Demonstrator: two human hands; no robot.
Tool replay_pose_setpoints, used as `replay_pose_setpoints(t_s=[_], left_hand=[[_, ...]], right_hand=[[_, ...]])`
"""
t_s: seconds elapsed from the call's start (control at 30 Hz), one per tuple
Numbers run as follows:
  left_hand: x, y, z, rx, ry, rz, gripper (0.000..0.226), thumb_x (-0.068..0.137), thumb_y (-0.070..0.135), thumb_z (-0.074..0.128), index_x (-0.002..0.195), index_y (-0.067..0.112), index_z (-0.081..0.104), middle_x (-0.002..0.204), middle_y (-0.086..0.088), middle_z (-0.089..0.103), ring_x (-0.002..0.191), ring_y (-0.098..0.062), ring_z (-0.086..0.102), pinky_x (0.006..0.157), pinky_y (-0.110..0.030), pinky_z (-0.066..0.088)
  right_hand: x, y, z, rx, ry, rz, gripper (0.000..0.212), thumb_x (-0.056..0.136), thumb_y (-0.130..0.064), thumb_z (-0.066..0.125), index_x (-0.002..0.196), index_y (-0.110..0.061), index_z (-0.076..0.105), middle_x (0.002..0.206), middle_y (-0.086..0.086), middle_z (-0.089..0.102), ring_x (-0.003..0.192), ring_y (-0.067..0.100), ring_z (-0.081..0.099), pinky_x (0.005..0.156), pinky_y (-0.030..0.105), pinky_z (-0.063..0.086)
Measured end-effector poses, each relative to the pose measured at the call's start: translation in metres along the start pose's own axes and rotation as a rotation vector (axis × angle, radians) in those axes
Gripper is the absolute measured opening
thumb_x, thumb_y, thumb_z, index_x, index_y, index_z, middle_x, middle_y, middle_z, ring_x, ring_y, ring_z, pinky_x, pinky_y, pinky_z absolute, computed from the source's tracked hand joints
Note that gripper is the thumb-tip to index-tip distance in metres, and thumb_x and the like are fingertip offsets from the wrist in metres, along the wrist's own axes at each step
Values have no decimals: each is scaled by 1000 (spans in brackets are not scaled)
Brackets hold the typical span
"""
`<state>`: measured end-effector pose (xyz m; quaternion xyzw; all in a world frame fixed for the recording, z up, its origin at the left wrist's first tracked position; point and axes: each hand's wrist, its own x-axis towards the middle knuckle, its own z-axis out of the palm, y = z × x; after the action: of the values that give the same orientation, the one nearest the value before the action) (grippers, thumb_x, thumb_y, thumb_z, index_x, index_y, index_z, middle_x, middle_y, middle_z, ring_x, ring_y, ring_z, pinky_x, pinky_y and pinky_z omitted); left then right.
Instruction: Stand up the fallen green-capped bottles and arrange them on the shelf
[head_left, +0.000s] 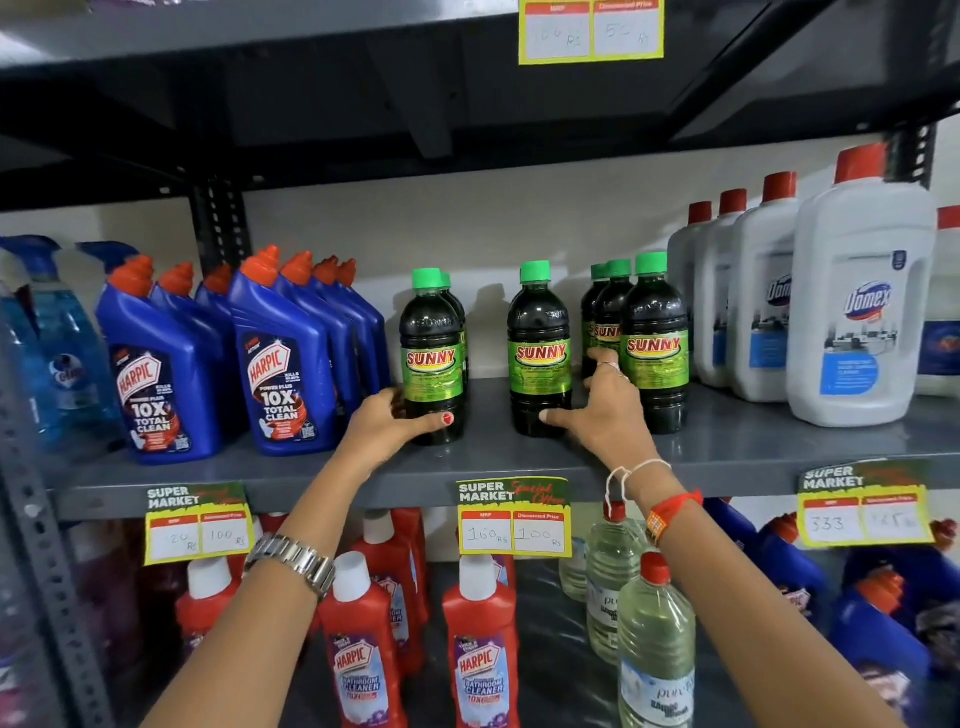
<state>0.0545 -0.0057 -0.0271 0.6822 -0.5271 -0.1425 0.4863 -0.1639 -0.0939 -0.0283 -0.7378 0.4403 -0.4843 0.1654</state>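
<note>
Several dark bottles with green caps and "SUNNY" labels stand upright on the grey middle shelf (727, 447). My left hand (387, 426) wraps the base of the left front bottle (432, 358), which has another close behind it. My right hand (605, 410) has its thumb on the base of the middle bottle (540, 348), and its fingers reach toward the right cluster (655, 343), where three bottles stand in a row going back. None of the green-capped bottles lies on its side in view.
Blue Harpic bottles (283, 358) crowd the shelf left of my left hand. White Domex bottles (860, 312) stand at the right. Price tags (514, 517) hang from the shelf edge. Red Harpic bottles (480, 649) and clear bottles (654, 644) fill the shelf below.
</note>
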Motion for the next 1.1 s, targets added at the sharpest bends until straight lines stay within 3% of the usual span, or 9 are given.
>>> replay_pose_setpoints(t_s=[0.1, 0.17, 0.23, 0.3, 0.4, 0.57, 0.77, 0.9, 1.1], left_hand=[[-27, 5, 0, 261, 84, 43, 92, 71, 53, 66, 142, 9, 28, 147, -11, 41, 132, -27, 41, 106, -37, 34], [-48, 3, 1, 491, 130, 70, 104, 69, 71, 52, 147, 12, 16, 154, -10, 29, 138, -27, 33, 109, -44, 32], [-64, -2, 1, 673, 120, 65, 103, 69, 79, 36, 148, 15, 16, 155, -8, 26, 140, -25, 31, 109, -46, 31], [-71, -6, 2, 755, 122, 62, 97, 73, 76, 28, 147, 14, 18, 155, -8, 25, 141, -24, 29, 111, -44, 28], [-69, -12, 2, 807, 145, 83, 95, 76, 76, 19, 145, 11, 25, 153, -9, 30, 140, -24, 31, 113, -43, 26], [-65, -19, 8, 926, 217, 105, 96, 73, 76, 8, 135, 13, 45, 145, -6, 46, 131, -24, 45, 105, -40, 36], [-69, -18, 11, 950, 272, 111, 89, 74, 69, 16, 130, 10, 52, 137, -11, 54, 122, -29, 53, 96, -42, 42], [-68, -19, 12, 930, 296, 125, 86, 74, 68, 19, 126, 10, 56, 134, -11, 57, 118, -31, 56, 95, -43, 43], [-67, -20, 13, 939, 309, 135, 92, 71, 70, 13, 122, 9, 59, 130, -11, 60, 115, -31, 59, 92, -43, 45]], right_hand=[[-6, 9, -15, -56, 205, -16, 49, 70, -28, 78, 109, -10, 54, 111, 1, 61, 99, 25, 61, 71, 28, 43], [-9, 15, -28, -142, 304, 40, 35, 74, -34, 73, 99, -15, 57, 100, -1, 62, 99, 25, 60, 66, 28, 38], [-8, 21, -40, -179, 366, 102, 37, 73, -36, 72, 99, -17, 56, 99, 2, 62, 105, 28, 57, 67, 31, 39], [-6, 29, -46, -164, 388, 146, 47, 69, -35, 76, 105, -16, 53, 113, 6, 58, 112, 29, 52, 72, 36, 44], [1, 39, -52, -141, 365, 218, 71, 61, -33, 83, 118, -9, 46, 127, 12, 46, 121, 34, 41, 88, 44, 45], [15, 54, -55, -8, 182, 236, 103, 58, -23, 87, 138, -1, 25, 140, 19, 35, 131, 37, 33, 109, 40, 29], [18, 56, -55, 99, 22, 266, 79, 66, -12, 82, 126, 1, 33, 131, 18, 51, 124, 32, 48, 100, 35, 39], [22, 56, -54, 74, 12, 260, 79, 63, -17, 84, 122, -2, 33, 131, 16, 52, 122, 33, 51, 102, 45, 41], [29, 57, -51, 74, -17, 273, 80, 65, -17, 83, 124, -3, 31, 130, 17, 52, 121, 35, 51, 103, 45, 41]])
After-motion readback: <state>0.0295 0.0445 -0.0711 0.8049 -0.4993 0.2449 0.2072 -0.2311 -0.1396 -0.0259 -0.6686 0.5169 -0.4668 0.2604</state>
